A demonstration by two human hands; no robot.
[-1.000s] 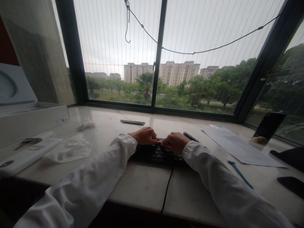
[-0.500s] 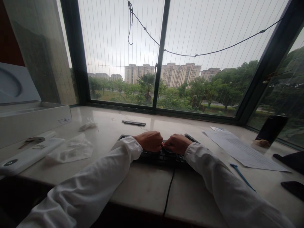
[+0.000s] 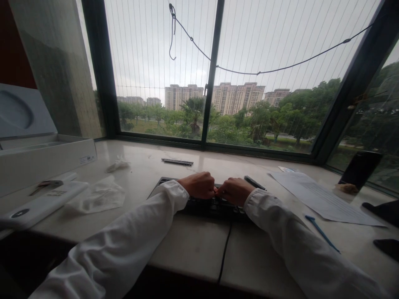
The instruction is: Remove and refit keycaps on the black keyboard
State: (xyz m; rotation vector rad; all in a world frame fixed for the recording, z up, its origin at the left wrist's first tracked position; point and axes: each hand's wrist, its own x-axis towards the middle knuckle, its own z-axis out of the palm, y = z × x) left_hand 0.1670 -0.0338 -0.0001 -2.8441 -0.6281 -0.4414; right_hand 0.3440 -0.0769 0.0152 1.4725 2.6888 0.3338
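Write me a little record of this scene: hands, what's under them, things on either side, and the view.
Hands: left hand and right hand curled close together; any grip is hidden
Under them: black keyboard on a pale ledge
Left side: white box, crumpled clear wrapper
Right side: printed paper, thin blue tool
Behind: thin dark strips near the window
Outside: trees, tall buildings, cloudy sky

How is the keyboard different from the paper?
The keyboard is black; the paper is white. The keyboard has keys; the paper is a thin sheet. The left hand and right hand are over the keyboard; neither is on the paper. Both lie on the pale ledge.
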